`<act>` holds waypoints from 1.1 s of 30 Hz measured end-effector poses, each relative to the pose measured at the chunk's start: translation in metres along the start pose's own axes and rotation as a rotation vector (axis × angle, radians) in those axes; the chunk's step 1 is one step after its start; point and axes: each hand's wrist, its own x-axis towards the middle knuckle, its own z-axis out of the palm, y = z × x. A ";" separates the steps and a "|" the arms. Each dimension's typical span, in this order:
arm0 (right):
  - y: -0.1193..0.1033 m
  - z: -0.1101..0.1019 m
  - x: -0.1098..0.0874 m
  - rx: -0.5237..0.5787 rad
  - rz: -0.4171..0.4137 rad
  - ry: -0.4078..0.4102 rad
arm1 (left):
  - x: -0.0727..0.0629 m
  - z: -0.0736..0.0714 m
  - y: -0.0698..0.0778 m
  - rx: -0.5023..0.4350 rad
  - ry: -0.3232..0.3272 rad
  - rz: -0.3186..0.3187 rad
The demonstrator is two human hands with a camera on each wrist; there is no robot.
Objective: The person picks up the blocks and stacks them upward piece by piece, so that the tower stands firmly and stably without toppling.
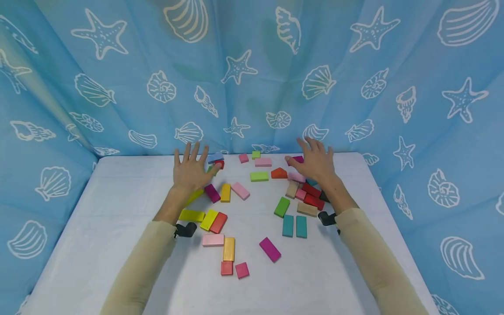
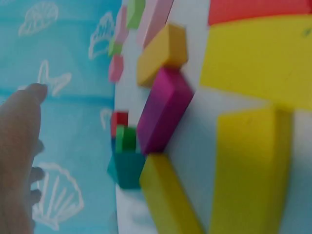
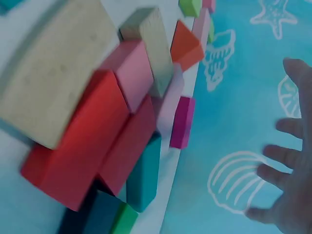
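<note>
My left hand (image 1: 190, 171) is spread over the far left of the blocks, its thumb overlapping a small red block (image 1: 219, 165) in the head view. Around it lie a blue block (image 1: 215, 158), a purple block (image 1: 212, 193) and a yellow block (image 1: 191, 215). On the other side, my right hand (image 1: 316, 162) has its fingers spread, the thumb overlapping a magenta block (image 1: 296, 159). A cluster with a red block (image 3: 90, 141), a tan block (image 3: 56, 68) and a teal block (image 3: 145, 173) lies below that hand. Both hands show nothing held in the wrist views.
A white table (image 1: 130, 197) carries many loose coloured blocks, among them an orange triangular block (image 1: 279, 173), a green block (image 1: 281, 207) and, nearer, a magenta block (image 1: 270, 250). Behind the table's far edge hangs a blue curtain (image 1: 252, 100) with shell and starfish prints.
</note>
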 end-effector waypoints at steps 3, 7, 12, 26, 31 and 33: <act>-0.003 0.003 -0.016 0.104 -0.032 -0.075 | -0.010 0.007 0.015 -0.052 -0.072 0.033; -0.009 0.012 -0.041 0.178 -0.092 -0.200 | -0.024 0.021 0.036 -0.118 -0.150 0.072; -0.014 0.027 -0.064 0.145 -0.155 -0.323 | -0.033 0.038 0.059 -0.138 -0.117 0.100; -0.033 0.038 -0.085 -0.018 -0.183 -0.311 | -0.034 0.050 0.085 -0.204 -0.020 0.054; -0.039 0.037 -0.088 0.006 -0.193 -0.340 | -0.035 0.051 0.083 -0.243 -0.009 0.104; -0.041 0.036 -0.091 0.042 -0.198 -0.340 | -0.036 0.051 0.083 -0.247 -0.008 0.133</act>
